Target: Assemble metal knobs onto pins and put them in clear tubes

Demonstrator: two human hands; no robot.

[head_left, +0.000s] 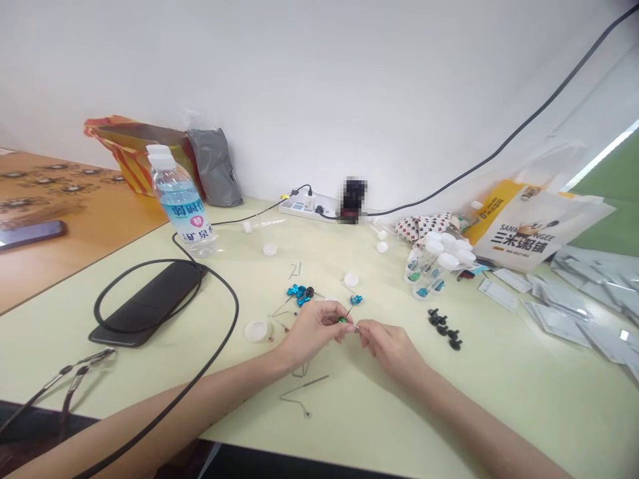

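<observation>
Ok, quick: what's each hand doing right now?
Left hand: closed, pinching a small green bead.
Right hand: closed, pinching a thin wire beside it.

Bright even light (edges warped), soft shadows

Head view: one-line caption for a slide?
Left hand and right hand pinch a green bead and wire above the table, blue beads nearby.

Water bottle near table's far left edge, black case beside it (cable looped round); capped vials right-centre; power strip at far edge.
</observation>
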